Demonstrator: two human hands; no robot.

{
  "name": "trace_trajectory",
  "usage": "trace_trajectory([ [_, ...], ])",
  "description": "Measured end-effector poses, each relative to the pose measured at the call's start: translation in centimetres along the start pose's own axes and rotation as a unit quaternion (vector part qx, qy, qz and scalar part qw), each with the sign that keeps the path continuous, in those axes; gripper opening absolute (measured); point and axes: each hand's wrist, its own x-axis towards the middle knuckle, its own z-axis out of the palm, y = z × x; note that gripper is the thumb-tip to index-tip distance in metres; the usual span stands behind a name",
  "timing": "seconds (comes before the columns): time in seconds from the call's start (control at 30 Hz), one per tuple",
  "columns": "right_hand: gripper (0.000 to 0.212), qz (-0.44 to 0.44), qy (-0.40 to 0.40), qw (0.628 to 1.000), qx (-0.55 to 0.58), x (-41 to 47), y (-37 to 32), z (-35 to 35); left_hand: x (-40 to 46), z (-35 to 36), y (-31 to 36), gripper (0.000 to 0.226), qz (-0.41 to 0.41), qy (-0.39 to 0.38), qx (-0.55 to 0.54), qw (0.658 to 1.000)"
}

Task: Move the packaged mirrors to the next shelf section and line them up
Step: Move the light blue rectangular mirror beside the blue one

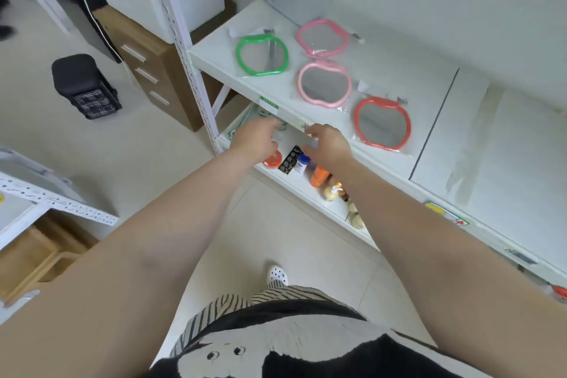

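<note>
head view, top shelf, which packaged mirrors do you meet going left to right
green mirror → the two pink mirrors, back one and front one, roughly level in the order → red mirror, closest to the seam with the next section

A small shop or stockroom: white slotted-steel shelving (pixel 184 49) with price labels (pixel 269 103) on the shelf edges, bagged apple-shaped mirrors (pixel 325 84) laid out flat, bottled toiletries (pixel 319 176) on the lower shelf, a brown drawer unit (pixel 153 70) beside it, pale tiled floor
</note>
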Motion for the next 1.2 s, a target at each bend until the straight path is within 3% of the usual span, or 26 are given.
trace_trajectory([
  [0.4, 0.044, 0.004, 0.037, 0.999, 0.003, 11.8, -4.4, -0.9, 12.1, -5.8, -4.4, 0.053, 0.017, 0.003, -0.016, 1.000],
  [0.8, 0.046, 0.141, 0.109, 0.983, 0.032, 20.6, -11.7, -1.9, 25.6, -13.4, -11.1, 0.052, 0.105, -0.029, 0.028, 0.994],
  [1.2, 0.045, 0.182, 0.106, 0.977, 0.038, 30.7, -10.9, -5.8, 37.3, -13.9, -10.5, 0.043, 0.054, 0.006, -0.034, 0.998],
])
